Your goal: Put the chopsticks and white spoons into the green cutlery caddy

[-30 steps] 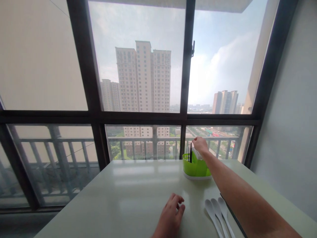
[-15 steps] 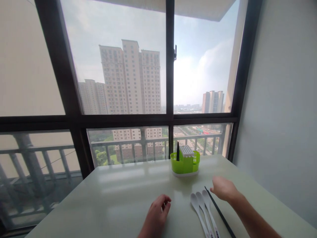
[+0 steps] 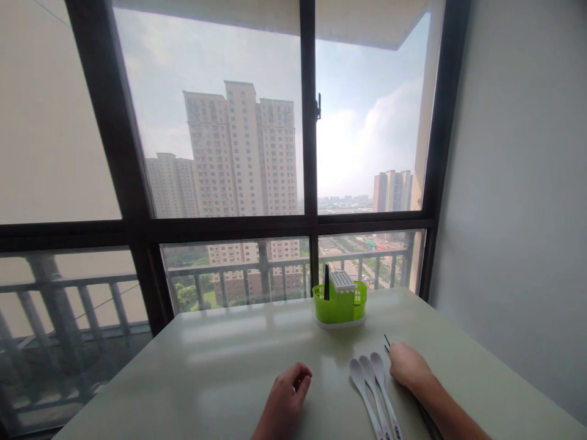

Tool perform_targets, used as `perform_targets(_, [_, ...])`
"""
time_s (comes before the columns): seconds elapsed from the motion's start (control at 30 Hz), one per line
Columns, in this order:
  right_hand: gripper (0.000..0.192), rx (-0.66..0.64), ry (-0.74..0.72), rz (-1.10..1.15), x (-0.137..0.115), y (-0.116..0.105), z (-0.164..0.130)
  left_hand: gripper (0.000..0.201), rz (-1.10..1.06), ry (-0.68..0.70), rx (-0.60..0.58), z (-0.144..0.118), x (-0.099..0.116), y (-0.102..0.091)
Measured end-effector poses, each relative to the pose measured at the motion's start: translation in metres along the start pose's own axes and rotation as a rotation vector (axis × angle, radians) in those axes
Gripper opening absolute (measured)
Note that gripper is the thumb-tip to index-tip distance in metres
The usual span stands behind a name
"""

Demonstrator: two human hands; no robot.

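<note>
A pale glossy table [image 3: 220,366] meets a tall window [image 3: 229,153] and grey wall [image 3: 518,183]. The right hand [image 3: 407,366] covers black chopsticks [image 3: 386,341], grip unclear, beside three white spoons [image 3: 373,385]. The left hand [image 3: 287,397] rests curled, empty. A green caddy [image 3: 340,305] stands behind.

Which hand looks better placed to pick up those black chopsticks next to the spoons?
The right hand, probably: it already rests over the black chopsticks beside the white spoons. The left hand lies curled on the table, across the spoons.
</note>
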State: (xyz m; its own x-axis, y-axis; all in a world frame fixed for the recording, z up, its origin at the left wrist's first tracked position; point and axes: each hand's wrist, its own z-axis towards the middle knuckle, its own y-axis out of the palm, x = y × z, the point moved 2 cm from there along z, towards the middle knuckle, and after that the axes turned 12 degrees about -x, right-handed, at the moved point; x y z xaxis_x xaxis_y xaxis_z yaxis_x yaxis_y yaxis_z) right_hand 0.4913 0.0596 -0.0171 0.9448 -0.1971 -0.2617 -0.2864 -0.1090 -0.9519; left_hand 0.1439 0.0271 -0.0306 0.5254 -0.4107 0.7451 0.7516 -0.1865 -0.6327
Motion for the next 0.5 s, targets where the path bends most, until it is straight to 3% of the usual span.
perform_targets(0.1, [0.013, 0.055, -0.004, -0.027, -0.005, -0.023, -0.008, 0.024, 0.004, 0.001, -0.025, 0.001, -0.001, 0.001])
perform_targets(0.17, [0.009, 0.175, -0.056, -0.017, -0.02, -0.047, -0.023, 0.027, 0.0, 0.011, -0.038, 0.001, -0.001, 0.001])
perform_targets(0.23, [0.007, 0.333, -0.18, 0.055, -0.047, -0.069, -0.043, 0.03, -0.012, 0.019, -0.048, 0.002, 0.0, 0.001])
perform_targets(0.3, [0.006, 0.402, -0.401, 0.211, -0.082, -0.08, -0.065, 0.033, -0.037, 0.035, -0.06, 0.001, 0.002, 0.0])
perform_targets(0.4, [0.009, 0.369, -0.654, 0.476, -0.132, -0.072, -0.085, 0.036, -0.095, 0.106, -0.107, -0.001, 0.007, -0.002])
perform_targets(0.5, [0.016, 0.328, -0.775, 0.597, -0.164, -0.047, -0.087, 0.034, -0.125, 0.17, -0.133, -0.003, 0.01, -0.003])
